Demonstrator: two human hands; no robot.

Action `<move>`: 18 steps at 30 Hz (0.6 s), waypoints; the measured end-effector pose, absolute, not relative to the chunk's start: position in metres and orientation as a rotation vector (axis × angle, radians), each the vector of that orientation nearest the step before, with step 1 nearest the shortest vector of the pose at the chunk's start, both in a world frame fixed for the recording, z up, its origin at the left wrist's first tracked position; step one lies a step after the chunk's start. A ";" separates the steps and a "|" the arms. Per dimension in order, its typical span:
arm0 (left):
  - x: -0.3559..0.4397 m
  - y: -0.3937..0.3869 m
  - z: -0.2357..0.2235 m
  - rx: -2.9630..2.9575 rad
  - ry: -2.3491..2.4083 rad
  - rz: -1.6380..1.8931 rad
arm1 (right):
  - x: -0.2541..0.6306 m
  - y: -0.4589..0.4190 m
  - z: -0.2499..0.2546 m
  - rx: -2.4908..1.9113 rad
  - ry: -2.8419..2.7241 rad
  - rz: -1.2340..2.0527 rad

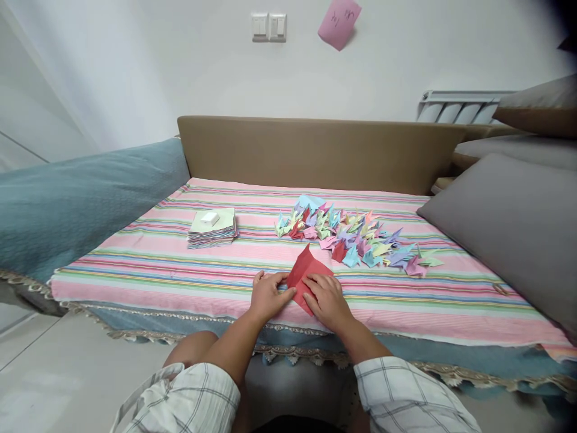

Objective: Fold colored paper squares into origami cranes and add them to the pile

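A red sheet of origami paper (295,273), partly folded with creased flaps standing up, is between my two hands near the front edge of the striped cover. My left hand (269,296) pinches its left edge, thumb on top. My right hand (331,300) holds the paper's right side, fingers bent over its face and thumb lower down. What lies under the right palm is hidden. Just beyond my hands lies a spread of folded paper cranes (347,234) in many colours. Farther left stands a stack of square paper sheets (211,237), topped by a small white box-like object (210,218).
The pink striped cover (148,264) lies over a sofa seat with a brown backrest (315,153). A blue armrest (90,192) bounds the left side. Large grey cushions (509,222) fill the right. Above, a pink note (339,23) sticks to the wall beside light switches (269,27).
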State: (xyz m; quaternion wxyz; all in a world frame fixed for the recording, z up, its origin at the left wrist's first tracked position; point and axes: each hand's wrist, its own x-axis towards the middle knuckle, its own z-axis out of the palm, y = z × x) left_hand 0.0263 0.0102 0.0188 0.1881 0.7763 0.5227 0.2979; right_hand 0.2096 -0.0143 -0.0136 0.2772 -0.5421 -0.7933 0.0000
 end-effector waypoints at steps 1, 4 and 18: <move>0.028 0.009 0.018 2.214 1.484 0.849 | 0.209 -0.014 -0.014 -1.464 -2.123 -0.008; 0.033 0.009 0.014 2.232 1.573 0.907 | 0.206 -0.013 -0.015 -1.506 -2.082 -0.031; 0.036 0.008 0.003 2.380 1.440 1.007 | 0.207 -0.013 -0.005 -1.641 -2.007 -0.060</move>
